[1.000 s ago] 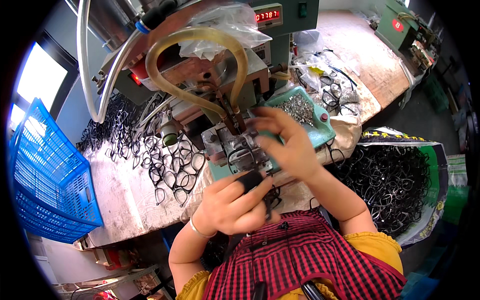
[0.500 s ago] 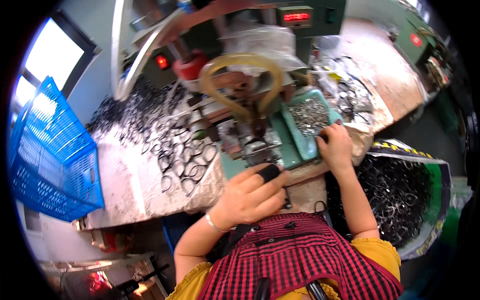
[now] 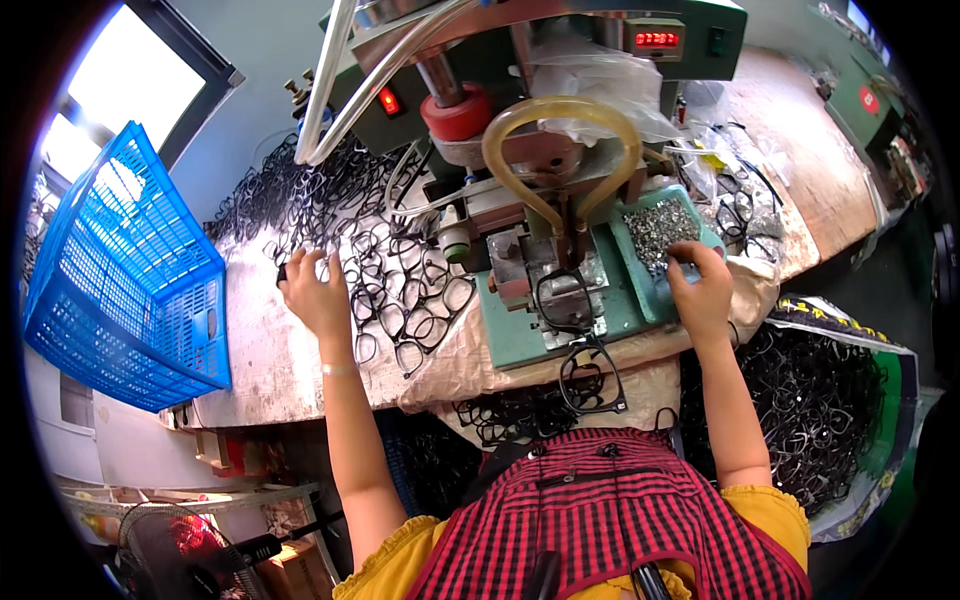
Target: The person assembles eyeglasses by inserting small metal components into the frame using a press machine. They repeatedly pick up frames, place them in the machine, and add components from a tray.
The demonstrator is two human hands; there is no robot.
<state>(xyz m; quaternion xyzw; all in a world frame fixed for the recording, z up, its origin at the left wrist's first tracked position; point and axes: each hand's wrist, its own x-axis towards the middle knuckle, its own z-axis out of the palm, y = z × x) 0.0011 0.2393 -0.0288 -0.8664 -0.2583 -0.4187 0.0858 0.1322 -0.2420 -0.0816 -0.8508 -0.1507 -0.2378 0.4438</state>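
- A black frame (image 3: 584, 341) sits at the machine (image 3: 500, 206), one rim against the metal block (image 3: 511, 258), the other hanging past the front edge.
- The left hand (image 3: 318, 295) bends its fingers over loose frames (image 3: 410, 345); I cannot tell whether it holds one.
- The right hand (image 3: 703, 285) curls at the tray (image 3: 655, 303) of metal bits (image 3: 660, 225); any bit in its pinch is hidden.
- Frames look light, springy, probably slick; the bridge seems the safest hold, as thin rims could flex.
- Bits look hard and tiny, suiting fingertips.
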